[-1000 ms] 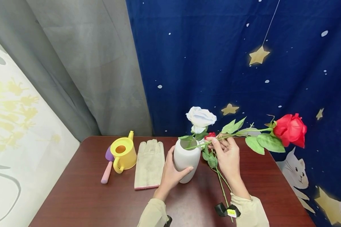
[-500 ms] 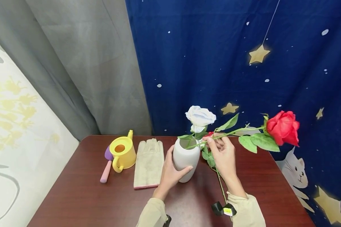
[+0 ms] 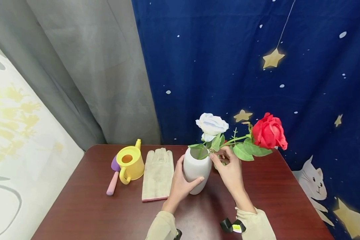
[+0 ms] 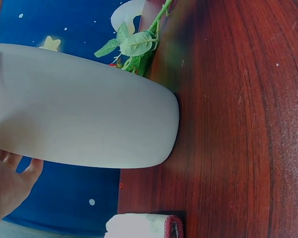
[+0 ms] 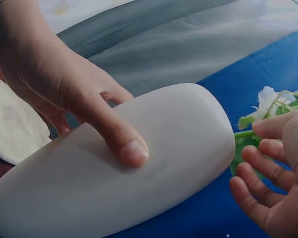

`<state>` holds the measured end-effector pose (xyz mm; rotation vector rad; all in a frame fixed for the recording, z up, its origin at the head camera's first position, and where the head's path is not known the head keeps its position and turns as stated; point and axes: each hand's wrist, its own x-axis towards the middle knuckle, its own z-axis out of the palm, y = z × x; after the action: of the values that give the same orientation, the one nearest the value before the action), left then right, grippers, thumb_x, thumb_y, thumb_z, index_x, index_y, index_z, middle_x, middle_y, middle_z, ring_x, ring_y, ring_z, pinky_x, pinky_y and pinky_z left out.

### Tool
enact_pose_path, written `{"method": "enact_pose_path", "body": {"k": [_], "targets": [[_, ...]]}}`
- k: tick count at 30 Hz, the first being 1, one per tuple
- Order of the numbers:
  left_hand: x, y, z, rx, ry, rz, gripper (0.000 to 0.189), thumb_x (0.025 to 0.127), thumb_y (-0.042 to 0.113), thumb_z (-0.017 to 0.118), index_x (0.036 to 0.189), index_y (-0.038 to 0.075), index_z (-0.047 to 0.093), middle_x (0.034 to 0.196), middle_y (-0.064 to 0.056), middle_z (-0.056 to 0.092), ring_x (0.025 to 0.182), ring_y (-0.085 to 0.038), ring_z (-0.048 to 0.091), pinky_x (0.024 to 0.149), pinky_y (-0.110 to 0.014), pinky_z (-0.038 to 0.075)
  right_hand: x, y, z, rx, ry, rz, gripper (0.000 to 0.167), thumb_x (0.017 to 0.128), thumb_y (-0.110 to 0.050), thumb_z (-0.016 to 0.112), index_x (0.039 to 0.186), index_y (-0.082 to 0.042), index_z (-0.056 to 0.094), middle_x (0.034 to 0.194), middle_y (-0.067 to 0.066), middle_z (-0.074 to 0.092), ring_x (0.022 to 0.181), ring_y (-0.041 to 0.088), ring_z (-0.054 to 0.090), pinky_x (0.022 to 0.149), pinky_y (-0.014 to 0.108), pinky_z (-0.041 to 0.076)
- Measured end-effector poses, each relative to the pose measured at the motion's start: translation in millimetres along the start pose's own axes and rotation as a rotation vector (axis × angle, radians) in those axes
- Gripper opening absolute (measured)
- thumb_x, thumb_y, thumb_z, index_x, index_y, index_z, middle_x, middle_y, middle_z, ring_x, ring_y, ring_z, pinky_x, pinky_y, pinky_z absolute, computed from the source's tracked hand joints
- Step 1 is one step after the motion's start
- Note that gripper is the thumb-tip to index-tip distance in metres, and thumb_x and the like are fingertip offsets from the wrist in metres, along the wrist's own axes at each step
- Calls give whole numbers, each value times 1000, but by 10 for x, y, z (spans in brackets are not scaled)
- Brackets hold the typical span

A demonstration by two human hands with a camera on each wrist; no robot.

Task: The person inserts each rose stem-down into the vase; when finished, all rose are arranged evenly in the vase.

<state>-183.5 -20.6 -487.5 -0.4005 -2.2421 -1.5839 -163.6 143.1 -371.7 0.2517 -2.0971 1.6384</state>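
Steadying a tall white vase with a smooth, rounded body, the person's left grip wraps its side, thumb across the front, where its base meets the reddish-brown wooden counter. At the vase's mouth, the right grip pinches the green stem of a large red artificial rose, whose bloom leans out beyond the vase's right side. Its stem slants over the rim and, as I see it, into the opening. A pale white artificial rose stands in the vase already. Left of the vase lie a cream cloth glove with a red hem and, farther off, a yellow plastic watering can.

I take this as the insertion step, partway through. The next move seems to call for tipping the red bloom upright while feeding the stem deeper, the vase held firm against toppling.
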Motion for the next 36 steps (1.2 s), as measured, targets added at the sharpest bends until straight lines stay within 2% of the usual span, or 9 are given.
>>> {"method": "enact_pose_path", "body": {"k": [3,8,15,19,22,24,28,31,36], "targets": [[-5,4,16,-7,5,-10,97,65,45,81,143,28,26,135,7,42,114,-12,46,90,-43,41,-27,-101,-47,52,6,-2,15,82,5,66,95,4,59,87,17,61,82,14,59,75,22,48],[3,-1,18,2,12,-17,96,65,46,82,142,29,27,134,8,42,113,-11,46,91,-42,41,-9,-142,-54,141,38,21,14,82,6,65,94,8,60,86,17,61,82,11,59,74,23,48],[-2,10,6,-7,2,-19,96,65,46,81,142,29,27,133,8,43,113,-11,46,90,-43,41,72,-3,14,202,72,-4,8,82,4,67,89,7,65,86,9,65,78,9,60,68,20,47],[-2,19,6,-3,-2,-26,96,66,47,81,142,28,26,134,7,42,114,-11,46,91,-42,41,116,129,37,70,38,-9,10,82,-7,70,89,1,69,86,9,64,71,13,58,59,20,46],[-2,29,3,3,-4,-31,96,66,48,80,143,28,26,136,7,41,114,-12,45,91,-42,41,99,171,64,-78,-13,-9,16,81,-11,72,92,0,67,88,10,63,70,20,58,58,23,46],[-1,32,2,2,-5,-28,96,67,47,80,143,27,26,136,6,41,114,-13,46,91,-42,41,86,190,83,-124,-42,-21,21,80,-11,72,96,0,64,90,11,61,73,23,57,61,25,47],[0,31,11,0,-5,-13,97,67,46,80,144,24,26,136,4,41,114,-14,46,90,-42,42,50,202,71,-65,-79,-28,32,79,-7,72,107,1,58,96,12,59,81,24,55,68,25,46],[-2,24,12,-2,0,-10,98,66,45,81,143,24,26,136,5,42,113,-13,47,90,-40,42,2,214,31,-1,-103,33,33,80,-5,71,111,0,60,93,10,59,79,17,53,68,22,46],[11,10,5,-3,-2,-14,98,65,47,81,143,27,26,135,7,42,113,-12,47,89,-39,42,-35,221,-24,139,-70,99,33,82,-1,69,113,-1,59,99,11,59,85,14,54,76,22,46]]}}
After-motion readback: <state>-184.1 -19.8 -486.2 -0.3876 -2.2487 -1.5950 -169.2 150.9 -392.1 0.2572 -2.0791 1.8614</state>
